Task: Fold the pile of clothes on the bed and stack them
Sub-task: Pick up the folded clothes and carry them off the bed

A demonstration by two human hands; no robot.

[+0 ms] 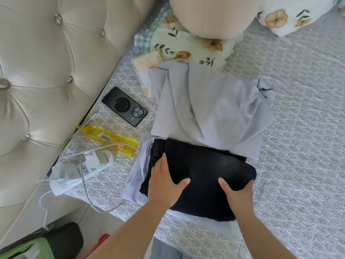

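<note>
A folded black garment (203, 169) lies on the near part of a pale lavender garment (211, 109), which is spread loosely on the patterned grey bed (298, 146). My left hand (164, 184) rests flat on the black garment's left side, fingers straight and thumb spread across the top. My right hand (239, 195) holds its right edge, thumb on top and fingers curled down round the side. More lavender cloth shows under the black garment at its left and near edges.
Left of the clothes lie a black phone (124, 106), a yellow bottle (110, 140) and a white power strip (82, 169) with cables. A tufted cream headboard (46, 62) runs along the left. Floral pillows (186, 47) and a pink cushion (214, 14) sit at the far end.
</note>
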